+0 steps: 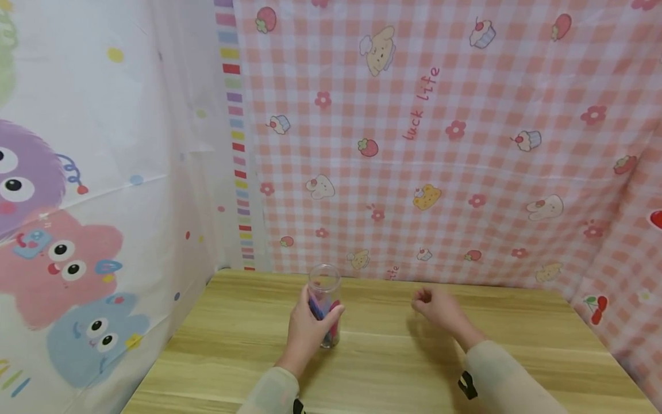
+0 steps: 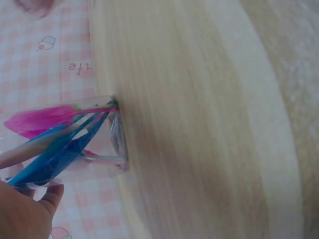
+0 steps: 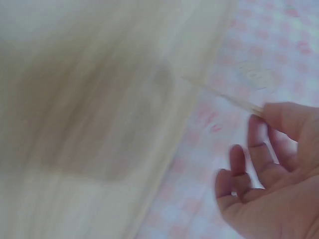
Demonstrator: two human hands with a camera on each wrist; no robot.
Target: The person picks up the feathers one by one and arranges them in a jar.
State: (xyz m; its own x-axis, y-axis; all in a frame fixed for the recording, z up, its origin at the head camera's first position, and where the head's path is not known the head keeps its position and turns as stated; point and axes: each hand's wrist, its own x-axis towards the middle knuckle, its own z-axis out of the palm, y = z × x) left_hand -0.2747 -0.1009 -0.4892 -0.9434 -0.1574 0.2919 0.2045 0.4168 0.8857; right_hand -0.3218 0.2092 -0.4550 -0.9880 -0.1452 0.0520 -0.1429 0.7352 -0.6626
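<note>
My left hand [image 1: 304, 330] grips a clear round jar [image 1: 333, 339] standing upright on the wooden table, thumb on its near side. Inside, as the left wrist view shows, lean several long slender pieces with thin stems, among them a pink one [image 2: 42, 119] and a blue one [image 2: 50, 160]; their kind is unclear. Off to the right, my right hand [image 1: 442, 311] is raised over the table. Between thumb and index finger it pinches a thin, pale, tapering stick [image 3: 232, 100], blurred in the right wrist view. Its other fingers are loosely bent.
The light wooden table [image 1: 383, 368] ends at the back against a pink checked cloth [image 1: 393, 172]. A white cloth with cartoon figures [image 1: 170, 218] hangs along the left side. More pink checked cloth [image 1: 636, 241] closes the right side.
</note>
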